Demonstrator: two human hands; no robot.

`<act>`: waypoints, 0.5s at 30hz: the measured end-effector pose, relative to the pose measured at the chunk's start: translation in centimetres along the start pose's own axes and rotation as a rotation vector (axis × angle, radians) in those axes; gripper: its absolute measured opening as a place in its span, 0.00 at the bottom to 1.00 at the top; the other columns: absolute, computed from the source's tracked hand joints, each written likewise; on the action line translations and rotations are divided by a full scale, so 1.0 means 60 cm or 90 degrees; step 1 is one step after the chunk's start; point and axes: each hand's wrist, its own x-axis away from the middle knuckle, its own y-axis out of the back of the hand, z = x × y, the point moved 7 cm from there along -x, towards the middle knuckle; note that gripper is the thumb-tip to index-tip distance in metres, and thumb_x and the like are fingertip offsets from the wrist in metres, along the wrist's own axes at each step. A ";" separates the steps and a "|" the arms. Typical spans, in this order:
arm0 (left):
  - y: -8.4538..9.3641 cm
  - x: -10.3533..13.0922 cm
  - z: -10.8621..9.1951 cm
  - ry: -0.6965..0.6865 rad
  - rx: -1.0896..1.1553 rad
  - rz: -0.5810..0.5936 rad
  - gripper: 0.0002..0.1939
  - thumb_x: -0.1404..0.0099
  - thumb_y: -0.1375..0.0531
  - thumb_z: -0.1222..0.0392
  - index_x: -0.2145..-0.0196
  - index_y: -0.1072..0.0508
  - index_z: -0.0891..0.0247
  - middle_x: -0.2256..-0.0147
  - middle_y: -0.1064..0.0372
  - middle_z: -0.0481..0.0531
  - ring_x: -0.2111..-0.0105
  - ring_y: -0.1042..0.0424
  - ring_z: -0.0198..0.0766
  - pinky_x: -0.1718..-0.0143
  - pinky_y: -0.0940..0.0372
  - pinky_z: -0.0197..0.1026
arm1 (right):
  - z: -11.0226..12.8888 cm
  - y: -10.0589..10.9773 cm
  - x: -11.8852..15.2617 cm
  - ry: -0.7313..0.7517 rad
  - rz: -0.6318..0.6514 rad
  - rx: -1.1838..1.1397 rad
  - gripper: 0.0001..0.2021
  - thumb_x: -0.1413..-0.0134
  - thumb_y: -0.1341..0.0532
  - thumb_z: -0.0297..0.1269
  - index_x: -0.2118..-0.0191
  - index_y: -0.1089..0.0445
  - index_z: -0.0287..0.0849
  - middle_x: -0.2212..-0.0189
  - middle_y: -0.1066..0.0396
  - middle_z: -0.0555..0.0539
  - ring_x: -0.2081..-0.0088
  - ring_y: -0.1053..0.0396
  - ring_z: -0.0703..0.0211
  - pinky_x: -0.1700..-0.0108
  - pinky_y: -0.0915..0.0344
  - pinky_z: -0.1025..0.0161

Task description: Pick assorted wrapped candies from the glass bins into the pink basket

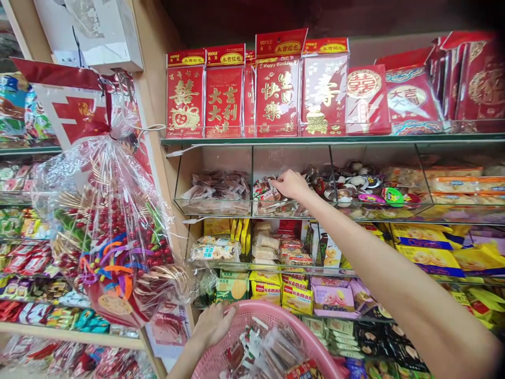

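My right hand (290, 184) reaches up into the middle glass compartment (292, 210) of the shelf, fingers closed on small wrapped candies (265, 190) there. My left hand (215, 323) grips the rim of a pink plastic basket (315, 345) held low in front of me. Several small wrapped sweets (268, 350) lie in the basket. The left compartment holds brown wrapped pieces (219, 187); the right one holds round coloured sweets (363, 189).
Red envelope packs (276, 92) line the top shelf. Yellow and pink biscuit packs (292, 295) fill the lower shelves. A cellophane-wrapped gift bundle (114, 231) hangs on the wooden post at left. More snack shelves (23, 247) stand at far left.
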 end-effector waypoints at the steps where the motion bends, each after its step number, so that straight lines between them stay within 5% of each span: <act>1: 0.000 0.000 0.003 0.003 -0.002 -0.002 0.29 0.37 0.64 0.43 0.64 0.29 0.62 0.64 0.28 0.62 0.61 0.30 0.51 0.64 0.41 0.46 | 0.002 -0.003 -0.005 -0.001 0.004 -0.005 0.17 0.50 0.46 0.48 0.76 0.30 0.40 0.69 0.28 0.38 0.63 0.31 0.48 0.66 0.40 0.60; 8: 0.000 -0.002 0.012 0.014 0.000 -0.002 0.29 0.37 0.63 0.44 0.63 0.29 0.63 0.65 0.28 0.62 0.60 0.30 0.51 0.64 0.42 0.44 | 0.005 -0.020 -0.025 -0.031 0.011 -0.099 0.10 0.58 0.38 0.41 0.80 0.34 0.41 0.74 0.31 0.45 0.66 0.32 0.53 0.68 0.41 0.62; 15: 0.005 0.001 0.011 0.015 0.006 -0.002 0.29 0.37 0.63 0.43 0.64 0.29 0.64 0.65 0.28 0.63 0.61 0.30 0.51 0.64 0.42 0.45 | -0.013 -0.031 -0.032 -0.127 -0.057 -0.465 0.10 0.57 0.38 0.34 0.82 0.38 0.40 0.82 0.38 0.51 0.75 0.36 0.63 0.72 0.39 0.66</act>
